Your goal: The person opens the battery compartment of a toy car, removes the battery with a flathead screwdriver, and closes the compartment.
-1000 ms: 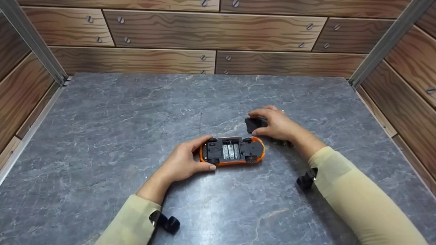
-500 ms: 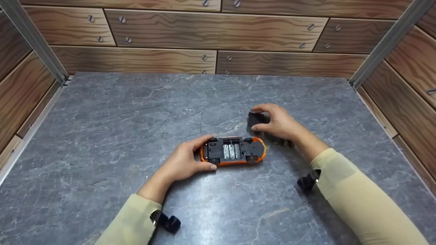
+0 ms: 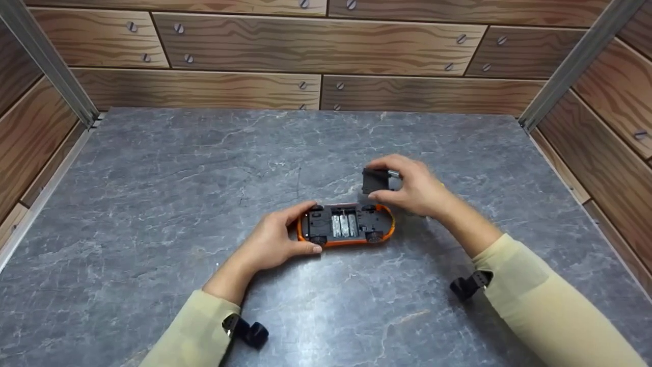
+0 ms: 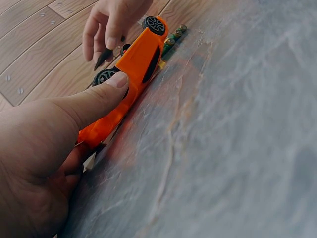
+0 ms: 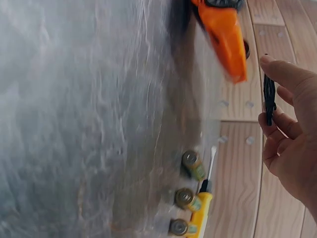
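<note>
An orange toy car (image 3: 377,224) lies upside down on the grey tabletop, wheels up, with silvery batteries (image 3: 344,224) in its uncovered battery compartment. My left hand (image 3: 275,239) grips its left end, thumb along the near side and fingers on the far side; in the left wrist view the thumb lies beside a wheel (image 4: 105,76). Beyond the car's right end, my right hand (image 3: 415,186) pinches a black battery cover (image 3: 376,181) by its edges, thumb on the near edge. Edge-on, the thin cover (image 5: 269,96) shows between thumb and fingertips in the right wrist view.
Three loose batteries (image 5: 186,198) lie beside a yellow-handled screwdriver (image 5: 200,215) in the right wrist view. In the head view my right hand mostly hides them. Wood-patterned panels (image 3: 316,46) enclose the marbled tabletop (image 3: 204,163) at the back and sides.
The right hand with the battery cover has shifted slightly left from half a second ago, and the cover's flat face shows more fully. The left hand and car stay in place.
</note>
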A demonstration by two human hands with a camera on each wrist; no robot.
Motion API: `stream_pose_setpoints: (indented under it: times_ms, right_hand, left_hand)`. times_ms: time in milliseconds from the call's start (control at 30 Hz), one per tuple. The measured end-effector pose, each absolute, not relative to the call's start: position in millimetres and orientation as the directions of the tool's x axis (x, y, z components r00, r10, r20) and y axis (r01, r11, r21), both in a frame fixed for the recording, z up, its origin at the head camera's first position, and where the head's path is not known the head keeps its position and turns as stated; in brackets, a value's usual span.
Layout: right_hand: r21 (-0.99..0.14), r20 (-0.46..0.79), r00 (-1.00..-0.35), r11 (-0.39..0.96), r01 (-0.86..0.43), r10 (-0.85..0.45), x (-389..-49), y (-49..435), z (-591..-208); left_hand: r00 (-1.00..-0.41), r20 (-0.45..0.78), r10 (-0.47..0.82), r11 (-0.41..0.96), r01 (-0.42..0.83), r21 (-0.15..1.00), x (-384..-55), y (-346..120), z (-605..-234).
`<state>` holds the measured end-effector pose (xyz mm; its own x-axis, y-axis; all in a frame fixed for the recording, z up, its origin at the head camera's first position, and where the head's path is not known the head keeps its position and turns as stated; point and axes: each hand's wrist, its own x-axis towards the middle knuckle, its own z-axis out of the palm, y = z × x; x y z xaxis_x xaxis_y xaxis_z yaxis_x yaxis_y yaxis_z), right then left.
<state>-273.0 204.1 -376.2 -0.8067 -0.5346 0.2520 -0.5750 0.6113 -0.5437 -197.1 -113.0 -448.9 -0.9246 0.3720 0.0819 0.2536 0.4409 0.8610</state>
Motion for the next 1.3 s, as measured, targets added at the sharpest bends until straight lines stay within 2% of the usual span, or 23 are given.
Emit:
stream_pose_setpoints:
  times_ms: [567, 733, 1000, 1300]
  right_hand:
    - [-0.473, 0.248, -0.650, 0.496, -0.729, -0.718, -234, 175, -379]
    - [-0.466, 0.227, -0.640, 0.495, -0.733, -0.734, -230, 171, -383]
    - [-0.444, 0.164, -0.667, 0.549, -0.708, -0.727, -227, 164, -385]
    - [-0.438, 0.193, -0.651, 0.529, -0.727, -0.734, -226, 161, -387]
  left_hand:
    - [-0.920, 0.096, 0.380, 0.452, 0.275, 0.848, -197, -114, -448]
    - [-0.919, 0.095, 0.382, 0.450, 0.275, 0.850, -196, -114, -448]
    - [-0.920, 0.084, 0.383, 0.442, 0.262, 0.858, -196, -115, -450]
    - [-0.921, 0.079, 0.382, 0.455, 0.262, 0.851, -196, -114, -448]
